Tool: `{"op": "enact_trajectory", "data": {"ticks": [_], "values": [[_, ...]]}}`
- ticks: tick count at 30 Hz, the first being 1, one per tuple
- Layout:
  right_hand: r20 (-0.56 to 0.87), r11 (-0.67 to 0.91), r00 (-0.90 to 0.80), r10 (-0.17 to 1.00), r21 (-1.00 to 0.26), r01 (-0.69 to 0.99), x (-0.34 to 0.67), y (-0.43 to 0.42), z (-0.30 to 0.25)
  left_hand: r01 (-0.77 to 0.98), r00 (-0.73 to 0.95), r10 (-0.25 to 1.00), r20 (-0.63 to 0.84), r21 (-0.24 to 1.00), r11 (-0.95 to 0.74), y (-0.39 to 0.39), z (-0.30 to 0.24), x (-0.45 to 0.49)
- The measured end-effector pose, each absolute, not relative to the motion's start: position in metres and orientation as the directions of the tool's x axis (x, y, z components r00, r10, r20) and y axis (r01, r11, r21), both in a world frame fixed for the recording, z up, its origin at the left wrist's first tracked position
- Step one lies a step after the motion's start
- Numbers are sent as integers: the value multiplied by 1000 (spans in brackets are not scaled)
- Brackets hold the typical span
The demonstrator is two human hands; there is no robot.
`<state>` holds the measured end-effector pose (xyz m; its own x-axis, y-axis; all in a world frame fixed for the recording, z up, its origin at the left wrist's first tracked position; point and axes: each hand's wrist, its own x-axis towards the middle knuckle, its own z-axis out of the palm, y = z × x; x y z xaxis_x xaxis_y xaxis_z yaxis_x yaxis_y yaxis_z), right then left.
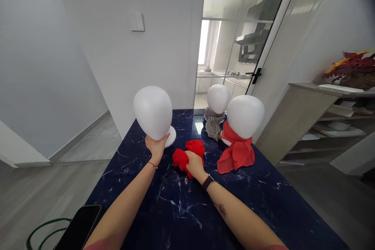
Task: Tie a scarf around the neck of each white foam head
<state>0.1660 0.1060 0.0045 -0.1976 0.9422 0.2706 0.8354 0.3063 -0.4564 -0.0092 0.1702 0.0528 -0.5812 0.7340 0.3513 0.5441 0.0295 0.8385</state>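
Observation:
A smooth white mannequin head (152, 110) on a round base stands tilted at the left of the table. Its neck is in the grip of my left hand (156, 147), fingers wrapped round it just under the chin. My right hand (195, 165) is closed on a bunched bright red scarf (195, 147) beside that head. To the right, a second white mannequin head (246, 115) wears a sheer red scarf (236, 155) that spreads onto the table. Behind it, another white mannequin head (218, 98) has a grey scarf (213, 125) round its neck.
All of this is on a dark blue marbled table (178, 211). A black phone (80, 224) lies at the near left edge, with a green cable (48, 222) by it. A glass door (225, 39) and a shelf unit (316, 121) with dried flowers stand beyond.

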Motion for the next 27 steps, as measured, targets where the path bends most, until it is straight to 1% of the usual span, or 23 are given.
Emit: {"op": "enact_trajectory", "data": {"ticks": [4,6,9,12,15,18,23,27], "values": [[273,151,-21,962,-464,873,191,113,5,624,-564,709,423,781,31,109,37,0],[288,114,30,957,-470,875,199,114,4,663,-536,714,451,748,24,86,28,1],[326,146,29,945,-499,854,203,113,1,688,-524,722,451,724,48,64,18,4],[345,185,15,938,-538,822,203,111,-3,660,-547,731,409,747,76,56,14,8],[352,217,-8,936,-559,800,203,109,-5,649,-533,741,407,759,50,54,12,10],[370,269,-28,928,-617,740,203,109,-6,664,-516,741,430,748,28,54,9,10],[383,273,11,924,-679,682,203,112,-6,701,-438,760,479,712,-45,56,2,8],[406,289,29,913,-698,656,203,114,-9,694,-405,793,454,718,-57,60,-2,8]]}}
